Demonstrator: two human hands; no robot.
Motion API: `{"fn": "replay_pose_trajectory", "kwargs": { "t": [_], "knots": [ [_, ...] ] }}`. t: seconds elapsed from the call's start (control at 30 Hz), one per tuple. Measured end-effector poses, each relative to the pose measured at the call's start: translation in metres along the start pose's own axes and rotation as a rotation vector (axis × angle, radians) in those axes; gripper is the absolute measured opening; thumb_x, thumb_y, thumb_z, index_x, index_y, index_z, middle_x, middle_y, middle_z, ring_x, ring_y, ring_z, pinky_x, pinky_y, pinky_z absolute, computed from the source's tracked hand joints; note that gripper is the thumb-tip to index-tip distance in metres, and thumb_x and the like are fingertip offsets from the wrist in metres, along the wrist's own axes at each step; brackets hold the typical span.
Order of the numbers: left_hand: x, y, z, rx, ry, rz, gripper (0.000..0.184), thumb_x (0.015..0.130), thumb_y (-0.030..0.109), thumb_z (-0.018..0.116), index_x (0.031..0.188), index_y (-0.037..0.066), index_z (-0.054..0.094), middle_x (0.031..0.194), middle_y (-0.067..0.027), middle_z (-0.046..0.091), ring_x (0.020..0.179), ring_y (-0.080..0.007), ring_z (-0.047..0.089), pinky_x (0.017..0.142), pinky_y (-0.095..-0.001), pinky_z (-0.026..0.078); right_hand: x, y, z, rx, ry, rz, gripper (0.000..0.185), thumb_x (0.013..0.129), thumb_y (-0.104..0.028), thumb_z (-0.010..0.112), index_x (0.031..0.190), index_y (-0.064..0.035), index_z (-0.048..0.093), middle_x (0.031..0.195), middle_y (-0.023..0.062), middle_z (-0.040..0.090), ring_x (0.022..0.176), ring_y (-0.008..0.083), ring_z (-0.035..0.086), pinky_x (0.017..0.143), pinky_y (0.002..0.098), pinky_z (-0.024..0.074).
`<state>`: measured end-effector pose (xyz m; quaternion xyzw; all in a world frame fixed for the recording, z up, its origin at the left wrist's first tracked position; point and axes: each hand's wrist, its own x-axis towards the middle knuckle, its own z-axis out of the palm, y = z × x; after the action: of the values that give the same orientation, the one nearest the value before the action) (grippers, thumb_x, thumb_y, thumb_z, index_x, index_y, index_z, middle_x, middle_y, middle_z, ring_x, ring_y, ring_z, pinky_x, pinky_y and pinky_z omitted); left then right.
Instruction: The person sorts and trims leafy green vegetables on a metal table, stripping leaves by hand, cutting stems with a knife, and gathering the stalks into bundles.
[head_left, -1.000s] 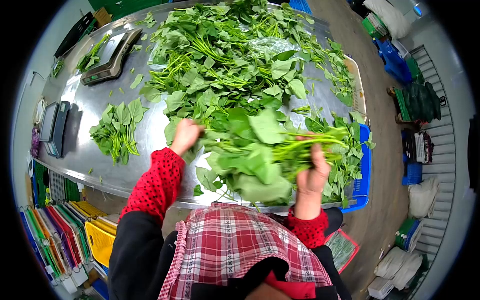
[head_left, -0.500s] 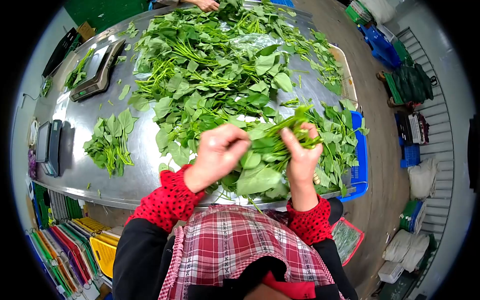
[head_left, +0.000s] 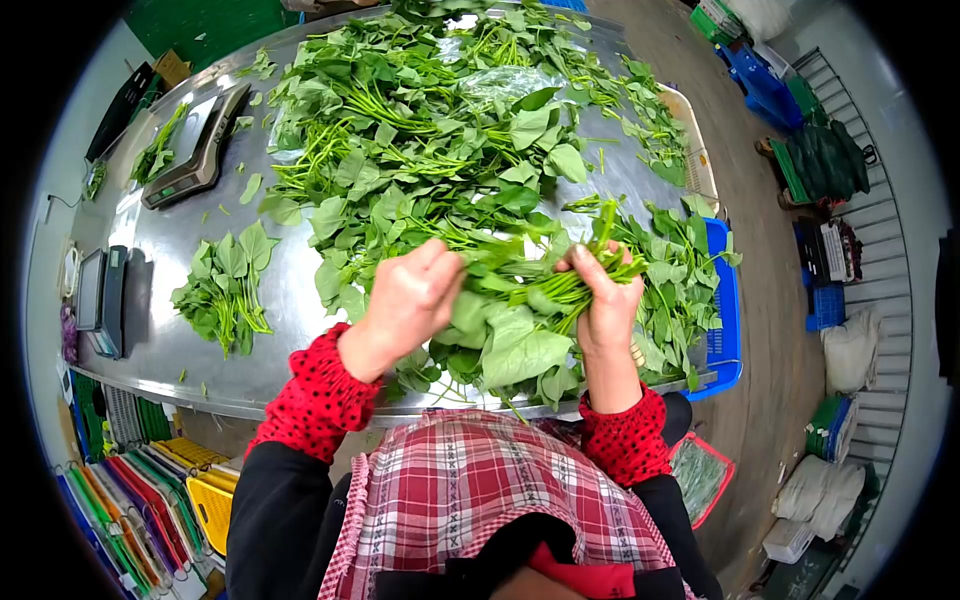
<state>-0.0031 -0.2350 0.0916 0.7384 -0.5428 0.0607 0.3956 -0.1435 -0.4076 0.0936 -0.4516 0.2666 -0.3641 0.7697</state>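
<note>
**Right hand (head_left: 608, 318) clasping a leafy bundle (head_left: 530, 325)**

Slender, glossy stems (head_left: 572, 288) are pinched between thumb and fingers; broad, matte leaves (head_left: 522, 352) spread above the shiny metal table (head_left: 295, 325). The left hand (head_left: 412, 298) curls beside them, its grip indeterminable.

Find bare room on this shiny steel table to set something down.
The table is bare between the small green leafy bunch and the large green leafy heap. Green leaf scraps dot the gap between that bunch and the grey metal-topped scale. It is crowded under the heap and around the right hand.
</note>
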Motion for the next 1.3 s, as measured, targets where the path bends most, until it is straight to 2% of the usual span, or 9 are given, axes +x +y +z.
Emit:
{"fn": "replay_pose_trajectory", "kwargs": {
  "t": [0.1, 0.3, 0.53, 0.67, 0.77, 0.93, 1.17, 1.27, 1.3],
  "knots": [
    [-0.008, -0.005, -0.009, -0.02, -0.047, -0.039, 0.007, 0.077, 0.0, 0.067, 0.081, 0.001, 0.062, 0.069, -0.0083, 0.056, 0.055, -0.021, 0.056, 0.05, -0.032, 0.044, 0.003, 0.002, -0.003, 0.017, -0.031, 0.014, 0.025, 0.08, -0.004, 0.073, 0.097, -0.0022, 0.054, 0.083, 0.0067, 0.064, 0.071, 0.0165, 0.063, 0.068, 0.029, 0.0517],
    [-0.012, 0.001, -0.025, -0.802, -0.215, -0.58, 0.008, 0.089, 0.008, 0.063, 0.091, 0.001, 0.059, 0.08, 0.0028, 0.057, 0.067, -0.0048, 0.048, 0.061, -0.0216, 0.042, -0.007, 0.022, 0.001, -0.165, -0.238, 0.258, 0.024, 0.08, -0.005, 0.07, 0.1, 0.0005, 0.058, 0.084, 0.0078, 0.065, 0.072, 0.0157, 0.063, 0.07, 0.0278, 0.0504],
    [-0.04, -0.03, -0.066, -1.017, 0.146, -0.671, 0.009, 0.096, 0.014, 0.049, 0.094, 0.005, 0.05, 0.116, -0.0181, 0.06, 0.08, -0.0184, 0.063, 0.069, -0.0287, 0.053, -0.013, 0.033, -0.024, -0.49, -0.307, 0.259, 0.028, 0.074, -0.008, 0.077, 0.098, 0.001, 0.064, 0.084, 0.0047, 0.067, 0.073, 0.0119, 0.062, 0.071, 0.0255, 0.0498],
    [-0.048, -0.027, -0.059, -1.195, 0.121, -0.711, 0.012, 0.096, 0.018, 0.052, 0.096, 0.006, 0.048, 0.092, -0.0156, 0.062, 0.079, -0.0208, 0.063, 0.069, -0.0312, 0.051, -0.013, 0.03, 0.007, -0.635, -0.416, 0.2, 0.025, 0.074, -0.006, 0.077, 0.095, 0.0015, 0.064, 0.086, 0.0052, 0.067, 0.076, 0.0122, 0.061, 0.073, 0.025, 0.0487],
    [-0.054, -0.026, -0.051, -1.397, 0.121, -0.713, 0.014, 0.094, 0.019, 0.055, 0.097, 0.007, 0.049, 0.085, -0.0118, 0.059, 0.071, -0.0219, 0.06, 0.065, -0.033, 0.049, -0.015, 0.036, 0.046, -0.635, -0.719, -0.237, 0.028, 0.073, -0.006, 0.077, 0.097, 0.0016, 0.064, 0.089, 0.0093, 0.066, 0.083, 0.0138, 0.061, 0.076, 0.0258, 0.0481],
    [-0.057, -0.013, -0.056, -1.531, 0.167, -0.756, 0.021, 0.09, 0.025, 0.058, 0.1, 0.008, 0.052, 0.08, -0.0103, 0.057, 0.063, -0.0235, 0.058, 0.059, -0.0358, 0.049, -0.005, 0.056, 0.059, -0.354, -0.532, 0.401, 0.027, 0.075, -0.007, 0.078, 0.097, 0.0026, 0.064, 0.095, 0.0081, 0.067, 0.08, 0.0136, 0.062, 0.073, 0.0262, 0.0498],
    [-0.065, -0.006, -0.039, -1.592, 0.119, -0.615, 0.022, 0.091, 0.024, 0.058, 0.099, 0.004, 0.052, 0.078, -0.0093, 0.06, 0.064, -0.0202, 0.059, 0.056, -0.0338, 0.049, -0.033, 0.092, 0.037, -0.339, -0.083, -0.042, 0.032, 0.078, -0.003, 0.071, 0.106, 0.005, 0.057, 0.093, 0.0095, 0.064, 0.082, 0.0168, 0.06, 0.079, 0.0294, 0.0493],
    [-0.06, 0.003, -0.034, -1.754, 0.062, -0.617, 0.018, 0.092, 0.019, 0.056, 0.098, 0.004, 0.049, 0.077, -0.0106, 0.055, 0.067, -0.0214, 0.056, 0.061, -0.033, 0.047, -0.031, 0.087, 0.019, -0.517, -0.187, -0.161, 0.029, 0.078, -0.004, 0.072, 0.102, 0.0037, 0.056, 0.093, 0.0081, 0.062, 0.079, 0.0144, 0.058, 0.077, 0.0275, 0.0478],
    [-0.058, 0.006, -0.037, -1.77, 0.048, -0.603, 0.017, 0.092, 0.018, 0.055, 0.097, 0.003, 0.049, 0.078, -0.0108, 0.054, 0.067, -0.0216, 0.056, 0.061, -0.0328, 0.047, -0.033, 0.084, 0.017, -0.483, -0.278, -0.008, 0.031, 0.079, -0.004, 0.07, 0.104, 0.0027, 0.055, 0.09, 0.0076, 0.062, 0.076, 0.0149, 0.059, 0.074, 0.0282, 0.0493]
  ]
}}
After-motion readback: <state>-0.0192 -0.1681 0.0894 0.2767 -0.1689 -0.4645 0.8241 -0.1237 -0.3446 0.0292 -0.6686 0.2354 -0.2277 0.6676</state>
